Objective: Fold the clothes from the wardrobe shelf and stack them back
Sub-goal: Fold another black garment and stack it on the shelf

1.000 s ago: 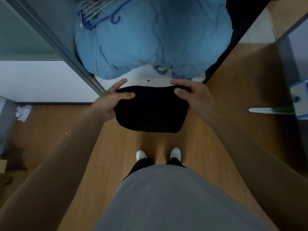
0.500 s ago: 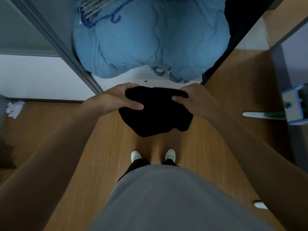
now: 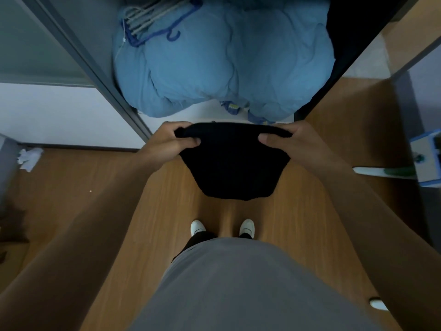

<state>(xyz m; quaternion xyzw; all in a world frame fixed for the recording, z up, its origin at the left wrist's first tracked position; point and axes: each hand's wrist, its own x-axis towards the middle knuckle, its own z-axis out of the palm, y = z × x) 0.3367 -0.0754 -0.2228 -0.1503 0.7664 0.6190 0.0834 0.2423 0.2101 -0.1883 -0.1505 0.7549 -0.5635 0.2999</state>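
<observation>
— Where is the black garment [image 3: 232,163]?

— In the air just in front of the white wardrobe shelf [image 3: 191,115], level with its front edge and above the wooden floor [image 3: 298,223].

— Which way does it run?

— Its bunched top edge lies left to right, along the shelf front. The rest hangs straight down from that edge and narrows to a rounded lower end pointing at the floor.

— And the fingers?

— The left hand [image 3: 167,142] pinches the left end of the top edge, thumb on the near face, fingers curled over the far side. The right hand [image 3: 296,144] grips the right end the same way.

— Any writing?

— On the shelf sits a blue bedding bundle [image 3: 226,60] with a small yellowish tag [image 3: 232,106] at its lower edge. It is too small to read.
</observation>
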